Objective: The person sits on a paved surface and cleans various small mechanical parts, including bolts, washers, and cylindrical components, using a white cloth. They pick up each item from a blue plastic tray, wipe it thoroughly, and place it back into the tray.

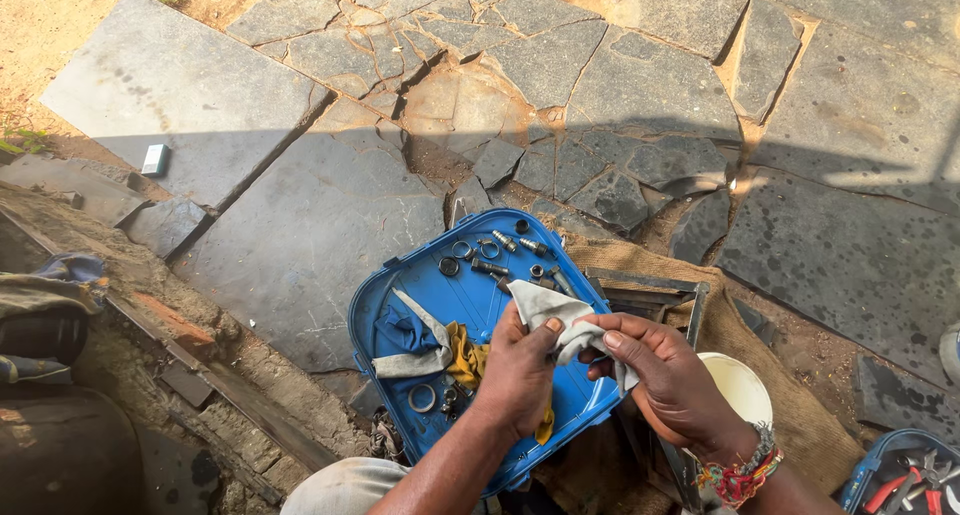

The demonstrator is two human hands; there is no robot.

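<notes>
I'm gripping a grey rag (560, 320) with both hands, just above the near right corner of the blue tray (400, 285). My left hand (518, 375) is curled, thumb pressing into the cloth from below; my right hand (670, 375) is pinching the cloth from the other side, fingers closed over it, so whatever sits inside the folds is hidden from me. Under my left hand, in the tray, a yellow rag (468, 360) is lying bunched against another grey cloth strip (420, 350). Along the tray's far edge, bolts (505, 243) and small rings (462, 249) are sitting in a loose cluster; one larger ring (421, 398) is resting near its close edge. Right of the tray, a white bowl (745, 390) is peeking past my right wrist, on brown sacking (790, 415). Beyond the tray, cracked stone slabs (300, 225) are spreading out.
</notes>
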